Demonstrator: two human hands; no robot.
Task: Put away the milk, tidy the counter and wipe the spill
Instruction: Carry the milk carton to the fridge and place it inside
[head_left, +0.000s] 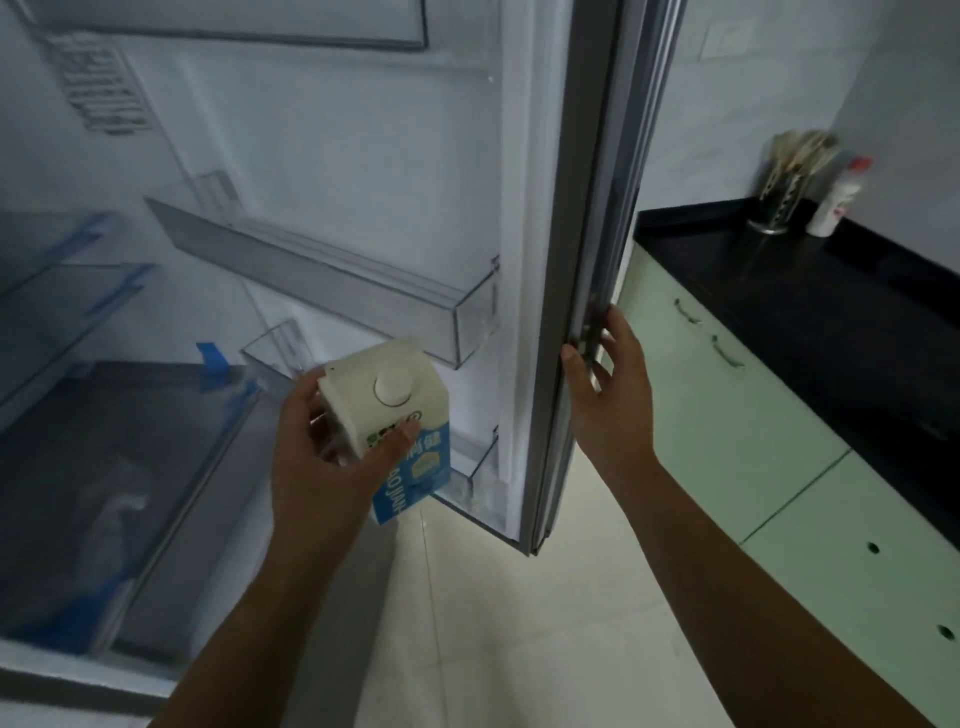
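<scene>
A white and blue milk carton (400, 415) with a round white cap is gripped from below and behind by my left hand (324, 457). It hangs tilted in front of the open fridge door (582, 208), just above the lowest clear door shelf (467, 467). My right hand (608, 395) curls around the door's outer edge, fingers wrapped on the grey frame. The fridge interior (104, 364) with clear drawers and shelves lies to the left.
A clear door shelf (332, 280) spans the door above the carton. At right, a black counter (810, 301) tops pale green cabinets (727, 426). A metal utensil holder (779, 197) and a white bottle with a red cap (836, 202) stand at its back. Pale floor tiles (509, 623) lie below.
</scene>
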